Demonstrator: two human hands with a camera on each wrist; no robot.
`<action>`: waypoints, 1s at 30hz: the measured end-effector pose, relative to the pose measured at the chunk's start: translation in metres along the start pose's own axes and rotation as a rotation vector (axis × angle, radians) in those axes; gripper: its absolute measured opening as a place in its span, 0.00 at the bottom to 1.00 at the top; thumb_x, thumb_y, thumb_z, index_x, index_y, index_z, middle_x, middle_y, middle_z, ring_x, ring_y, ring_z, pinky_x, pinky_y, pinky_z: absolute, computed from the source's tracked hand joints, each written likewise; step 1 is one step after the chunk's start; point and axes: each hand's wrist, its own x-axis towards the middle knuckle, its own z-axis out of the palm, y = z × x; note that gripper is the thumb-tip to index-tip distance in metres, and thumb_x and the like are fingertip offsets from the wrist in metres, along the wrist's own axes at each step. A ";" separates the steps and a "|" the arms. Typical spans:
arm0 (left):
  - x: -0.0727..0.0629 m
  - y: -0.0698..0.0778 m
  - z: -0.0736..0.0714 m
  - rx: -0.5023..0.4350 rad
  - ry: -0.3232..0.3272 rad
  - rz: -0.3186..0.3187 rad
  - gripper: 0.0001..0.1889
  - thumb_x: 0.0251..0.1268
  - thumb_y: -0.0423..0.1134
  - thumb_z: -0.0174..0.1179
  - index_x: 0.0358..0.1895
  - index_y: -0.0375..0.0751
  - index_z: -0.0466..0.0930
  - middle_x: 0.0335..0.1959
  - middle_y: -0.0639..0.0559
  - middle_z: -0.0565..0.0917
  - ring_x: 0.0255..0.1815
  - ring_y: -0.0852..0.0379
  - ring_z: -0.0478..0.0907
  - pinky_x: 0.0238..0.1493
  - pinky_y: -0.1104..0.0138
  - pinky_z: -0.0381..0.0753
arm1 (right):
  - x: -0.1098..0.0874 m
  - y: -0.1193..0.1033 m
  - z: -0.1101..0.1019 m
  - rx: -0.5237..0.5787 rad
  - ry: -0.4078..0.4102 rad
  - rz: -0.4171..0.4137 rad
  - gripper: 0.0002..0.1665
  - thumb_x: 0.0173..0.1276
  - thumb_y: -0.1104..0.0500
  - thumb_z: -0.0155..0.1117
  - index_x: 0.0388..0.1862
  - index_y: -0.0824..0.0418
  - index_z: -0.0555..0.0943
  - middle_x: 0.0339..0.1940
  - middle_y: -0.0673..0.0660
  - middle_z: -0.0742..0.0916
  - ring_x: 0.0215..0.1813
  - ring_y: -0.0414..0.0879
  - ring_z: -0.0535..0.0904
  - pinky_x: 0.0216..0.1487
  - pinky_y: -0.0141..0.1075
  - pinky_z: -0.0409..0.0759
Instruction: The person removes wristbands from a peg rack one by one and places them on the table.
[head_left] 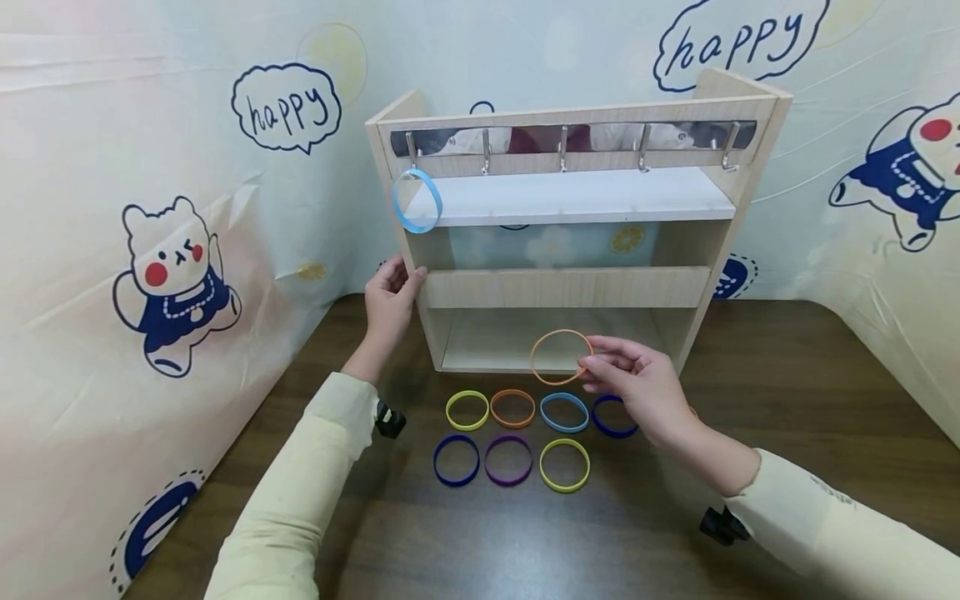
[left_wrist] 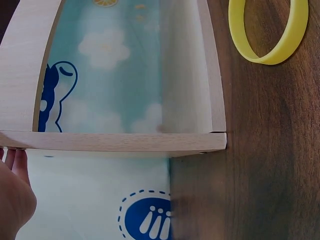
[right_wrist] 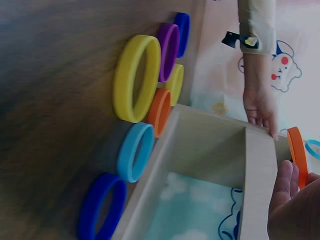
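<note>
My right hand (head_left: 637,387) pinches an orange silicone wristband (head_left: 537,367) between thumb and fingers, held up in front of the lower part of a small wooden shelf (head_left: 577,287). In the right wrist view the orange wristband (right_wrist: 298,157) stands nearly edge-on above the fingers. My left hand (head_left: 390,304) grips the shelf's left side panel, thumb at the front edge and fingers on the outer side. From the leftmost of several metal hooks (head_left: 411,148) hangs a light blue wristband (head_left: 437,200).
Two rows of wristbands lie on the brown table (head_left: 480,550) before the shelf, among them a purple wristband (head_left: 487,467), a yellow wristband (head_left: 565,490) and another light blue wristband (head_left: 564,430). A printed cloth (head_left: 285,208) hangs behind and beside the table.
</note>
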 end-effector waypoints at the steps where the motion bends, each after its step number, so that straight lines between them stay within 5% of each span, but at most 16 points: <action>1: 0.000 -0.001 0.000 -0.007 -0.001 0.002 0.19 0.67 0.30 0.60 0.58 0.24 0.75 0.52 0.29 0.79 0.44 0.60 0.80 0.45 0.70 0.79 | -0.002 0.001 -0.002 -0.001 -0.001 0.006 0.25 0.69 0.66 0.63 0.61 0.76 0.72 0.38 0.56 0.88 0.40 0.45 0.86 0.41 0.39 0.82; 7: 0.000 -0.003 0.000 -0.019 -0.001 0.008 0.18 0.66 0.31 0.60 0.58 0.27 0.77 0.50 0.38 0.82 0.45 0.58 0.80 0.44 0.69 0.79 | -0.015 0.007 -0.014 -0.008 -0.012 0.024 0.25 0.69 0.67 0.62 0.61 0.78 0.71 0.38 0.54 0.88 0.41 0.44 0.85 0.42 0.38 0.82; 15: 0.000 -0.004 0.000 -0.022 -0.008 0.014 0.19 0.67 0.31 0.60 0.58 0.23 0.75 0.52 0.27 0.78 0.44 0.59 0.80 0.43 0.70 0.79 | -0.028 0.014 -0.025 -0.099 0.011 0.093 0.26 0.69 0.64 0.64 0.61 0.77 0.72 0.39 0.55 0.89 0.41 0.45 0.86 0.42 0.39 0.82; 30: 0.000 -0.004 0.000 -0.018 0.007 0.004 0.18 0.66 0.30 0.60 0.58 0.25 0.76 0.49 0.32 0.81 0.43 0.60 0.80 0.42 0.70 0.79 | -0.057 0.041 -0.054 -0.181 -0.005 0.137 0.25 0.68 0.66 0.63 0.57 0.82 0.71 0.40 0.66 0.87 0.39 0.49 0.86 0.40 0.41 0.83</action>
